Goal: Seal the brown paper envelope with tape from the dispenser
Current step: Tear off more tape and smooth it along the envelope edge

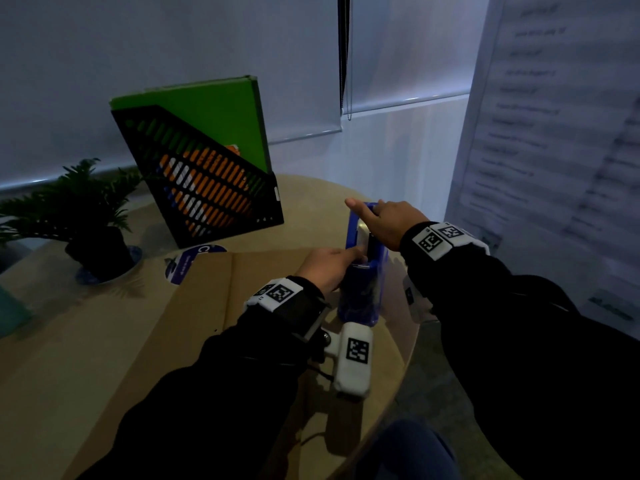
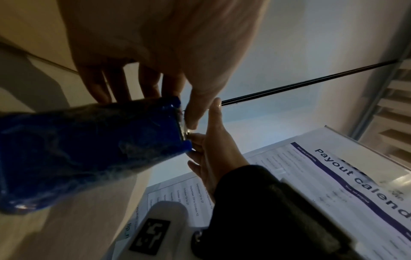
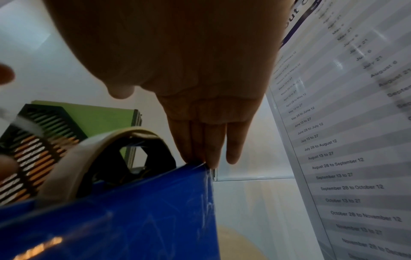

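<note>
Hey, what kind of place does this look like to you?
Probably an office or meeting corner: a black slotted file holder with a green folder stands on a round wooden table, and a printed payout calendar poster hangs beside it.

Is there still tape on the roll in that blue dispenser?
Yes. The right wrist view shows a pale tape roll with some thickness seated in the blue dispenser.

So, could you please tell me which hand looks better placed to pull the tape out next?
Probably the left hand: its fingertips are already at the cutter end of the blue dispenser. The right hand lies with straight fingers on the far end, steadying it.
</note>
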Demonstrator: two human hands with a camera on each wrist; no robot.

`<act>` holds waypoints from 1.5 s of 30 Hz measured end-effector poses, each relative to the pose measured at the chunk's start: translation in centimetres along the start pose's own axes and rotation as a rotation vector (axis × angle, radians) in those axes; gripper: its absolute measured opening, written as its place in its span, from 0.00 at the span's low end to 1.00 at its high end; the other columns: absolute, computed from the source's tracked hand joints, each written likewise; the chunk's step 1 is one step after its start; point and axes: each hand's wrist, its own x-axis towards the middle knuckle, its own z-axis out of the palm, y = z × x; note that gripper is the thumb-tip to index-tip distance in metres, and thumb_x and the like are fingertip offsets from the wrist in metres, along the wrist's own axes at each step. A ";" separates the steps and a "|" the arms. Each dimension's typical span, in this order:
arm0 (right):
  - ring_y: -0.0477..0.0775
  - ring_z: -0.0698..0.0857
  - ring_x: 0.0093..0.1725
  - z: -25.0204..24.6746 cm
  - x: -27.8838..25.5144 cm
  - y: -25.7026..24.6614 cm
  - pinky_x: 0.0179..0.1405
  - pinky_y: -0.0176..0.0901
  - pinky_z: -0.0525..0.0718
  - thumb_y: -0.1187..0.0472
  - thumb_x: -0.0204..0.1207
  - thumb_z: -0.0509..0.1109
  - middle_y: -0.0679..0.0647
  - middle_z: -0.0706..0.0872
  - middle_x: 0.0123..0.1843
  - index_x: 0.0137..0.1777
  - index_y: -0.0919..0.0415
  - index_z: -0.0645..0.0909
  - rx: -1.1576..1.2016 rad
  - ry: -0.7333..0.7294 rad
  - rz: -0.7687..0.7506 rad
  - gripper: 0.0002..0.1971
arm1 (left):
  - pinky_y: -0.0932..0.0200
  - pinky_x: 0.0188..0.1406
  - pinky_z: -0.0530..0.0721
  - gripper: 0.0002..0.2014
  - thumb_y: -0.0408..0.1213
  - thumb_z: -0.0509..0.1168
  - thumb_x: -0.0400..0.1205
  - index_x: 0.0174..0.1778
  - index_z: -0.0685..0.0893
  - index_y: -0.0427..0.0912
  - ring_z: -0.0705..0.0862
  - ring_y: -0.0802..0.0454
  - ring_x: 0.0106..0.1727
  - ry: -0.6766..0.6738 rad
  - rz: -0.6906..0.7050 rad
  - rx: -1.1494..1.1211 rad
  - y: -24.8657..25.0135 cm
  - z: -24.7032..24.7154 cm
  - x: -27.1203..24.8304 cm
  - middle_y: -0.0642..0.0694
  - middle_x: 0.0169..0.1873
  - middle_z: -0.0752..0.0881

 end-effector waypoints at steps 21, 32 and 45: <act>0.61 0.83 0.58 0.2 0.5 0.6 0.53 0.53 0.76 0.23 0.72 0.40 0.66 0.84 0.58 0.60 0.67 0.78 0.044 0.028 0.068 0.48 | 0.48 0.57 0.73 0.11 0.43 0.67 0.81 0.34 0.82 0.44 0.73 0.63 0.45 0.015 -0.051 -0.051 0.4 -0.3 -2.1 0.56 0.45 0.82; 0.56 0.76 0.33 0.1 1.0 0.2 0.44 0.46 0.73 0.19 0.55 0.21 0.66 0.84 0.62 0.64 0.64 0.81 -0.114 -0.048 -0.006 0.65 | 0.52 0.54 0.75 0.10 0.43 0.66 0.82 0.37 0.85 0.44 0.77 0.62 0.46 -0.021 -0.039 -0.065 -0.6 -0.7 -3.3 0.53 0.41 0.84; 0.52 0.75 0.28 0.6 1.4 0.5 0.40 0.45 0.72 0.25 0.73 0.36 0.56 0.75 0.29 0.27 0.59 0.71 -0.166 0.008 -0.026 0.40 | 0.74 0.27 0.78 0.05 0.36 0.64 0.84 0.46 0.84 0.41 0.81 0.74 0.22 -0.065 0.008 -0.145 -1.3 -0.6 -3.9 0.52 0.37 0.83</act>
